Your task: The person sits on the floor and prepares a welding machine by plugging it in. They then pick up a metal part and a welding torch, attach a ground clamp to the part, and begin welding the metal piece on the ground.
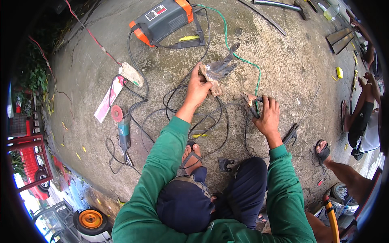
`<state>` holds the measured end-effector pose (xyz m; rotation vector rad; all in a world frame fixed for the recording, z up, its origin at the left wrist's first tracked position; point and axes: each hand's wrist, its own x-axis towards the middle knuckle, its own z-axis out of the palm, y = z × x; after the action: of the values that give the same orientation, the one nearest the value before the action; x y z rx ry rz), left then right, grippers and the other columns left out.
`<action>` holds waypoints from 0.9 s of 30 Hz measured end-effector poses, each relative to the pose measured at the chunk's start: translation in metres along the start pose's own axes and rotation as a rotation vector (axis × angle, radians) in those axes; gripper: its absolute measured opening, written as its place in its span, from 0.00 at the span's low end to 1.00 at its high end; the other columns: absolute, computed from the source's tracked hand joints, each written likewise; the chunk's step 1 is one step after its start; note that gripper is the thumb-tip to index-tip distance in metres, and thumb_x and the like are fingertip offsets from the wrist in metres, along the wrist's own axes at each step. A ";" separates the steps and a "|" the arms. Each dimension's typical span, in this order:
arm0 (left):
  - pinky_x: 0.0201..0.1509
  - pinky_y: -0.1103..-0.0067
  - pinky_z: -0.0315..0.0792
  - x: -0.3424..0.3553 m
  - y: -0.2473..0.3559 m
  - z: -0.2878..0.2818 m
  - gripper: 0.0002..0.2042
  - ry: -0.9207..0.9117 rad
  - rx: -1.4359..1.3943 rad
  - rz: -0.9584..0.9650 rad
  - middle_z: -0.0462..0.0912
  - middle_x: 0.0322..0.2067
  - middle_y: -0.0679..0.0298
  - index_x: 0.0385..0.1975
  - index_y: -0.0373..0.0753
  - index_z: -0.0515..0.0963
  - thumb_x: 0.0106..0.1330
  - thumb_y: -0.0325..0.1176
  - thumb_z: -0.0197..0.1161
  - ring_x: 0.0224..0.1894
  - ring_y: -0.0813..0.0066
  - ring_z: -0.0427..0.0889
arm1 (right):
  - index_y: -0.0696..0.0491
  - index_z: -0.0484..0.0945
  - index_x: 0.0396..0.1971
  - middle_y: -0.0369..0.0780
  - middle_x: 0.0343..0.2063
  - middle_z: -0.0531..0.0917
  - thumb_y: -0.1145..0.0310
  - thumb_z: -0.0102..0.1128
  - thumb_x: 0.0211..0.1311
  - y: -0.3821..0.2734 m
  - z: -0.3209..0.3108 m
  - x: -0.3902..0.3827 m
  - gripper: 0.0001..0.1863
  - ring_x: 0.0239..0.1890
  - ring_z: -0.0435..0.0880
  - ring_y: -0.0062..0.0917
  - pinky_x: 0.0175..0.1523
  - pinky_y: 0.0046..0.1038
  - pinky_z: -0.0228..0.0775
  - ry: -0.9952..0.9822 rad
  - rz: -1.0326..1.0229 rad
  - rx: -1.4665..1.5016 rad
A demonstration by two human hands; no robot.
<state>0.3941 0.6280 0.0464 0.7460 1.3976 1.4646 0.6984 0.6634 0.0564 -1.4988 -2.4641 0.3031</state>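
My left hand (197, 90) is closed round the flat, rusty end of a metal bracket (222, 68), whose dark forked arms point up and to the right. To its right, my right hand (268, 117) grips the black handles of a welding ground clamp (249, 98); the coppery jaws face the bracket but stay apart from it. Beside my right wrist lies an electrode holder (290, 135) with a long thin rod in it. On the ground near my knee sits a small dark metal piece (225, 164).
An orange and grey welding machine (164, 21) stands ahead, its black cables (198, 117) looping beneath my hands. An angle grinder (124, 133) and a white power strip (131, 74) lie left. A hammer (300, 9) lies far right. Other people's legs (344, 172) are at right.
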 end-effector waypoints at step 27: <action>0.46 0.68 0.76 0.039 0.001 -0.012 0.28 -0.240 0.486 0.064 0.80 0.43 0.54 0.52 0.41 0.68 0.66 0.55 0.70 0.41 0.67 0.82 | 0.55 0.68 0.65 0.46 0.58 0.73 0.68 0.79 0.33 0.014 -0.010 0.019 0.50 0.60 0.72 0.46 0.65 0.44 0.66 0.070 0.079 0.033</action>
<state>0.3682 0.6588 0.0384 1.2369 1.5656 1.0428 0.7053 0.6870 0.0639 -1.5687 -2.3391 0.2991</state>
